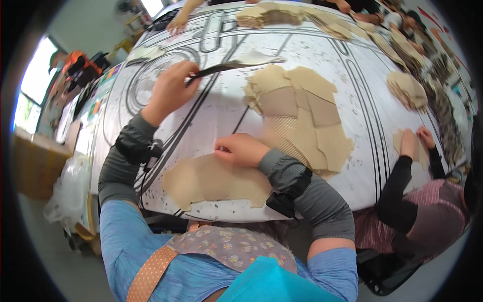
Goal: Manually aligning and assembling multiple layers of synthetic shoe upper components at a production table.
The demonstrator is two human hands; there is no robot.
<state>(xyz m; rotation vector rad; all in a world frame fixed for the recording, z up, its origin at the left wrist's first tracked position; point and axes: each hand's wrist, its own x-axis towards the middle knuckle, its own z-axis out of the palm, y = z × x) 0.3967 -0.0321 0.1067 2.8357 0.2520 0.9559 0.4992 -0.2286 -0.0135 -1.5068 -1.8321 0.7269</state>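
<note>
My left hand (pixel 175 89) is raised over the table, its fingers closed on one end of a thin strip of sheet material (pixel 241 62). The strip is dark near my fingers and pale grey-white toward its far end, which reaches right. My right hand (pixel 244 150) rests at the upper edge of a flat beige fabric piece (pixel 211 181) near the table's front edge. Its fingers are curled together, and whatever is between them is hidden. Just beyond lies a large overlapping pile of beige mesh fabric pieces (pixel 302 116).
The table (pixel 221 105) has a white cover with black line drawings. Pale sheets (pixel 145 55) lie at the far left. More beige stacks (pixel 269 15) stand at the far edge and a small stack (pixel 406 90) at right. Co-workers' hands (pixel 408 143) are at the right and far sides.
</note>
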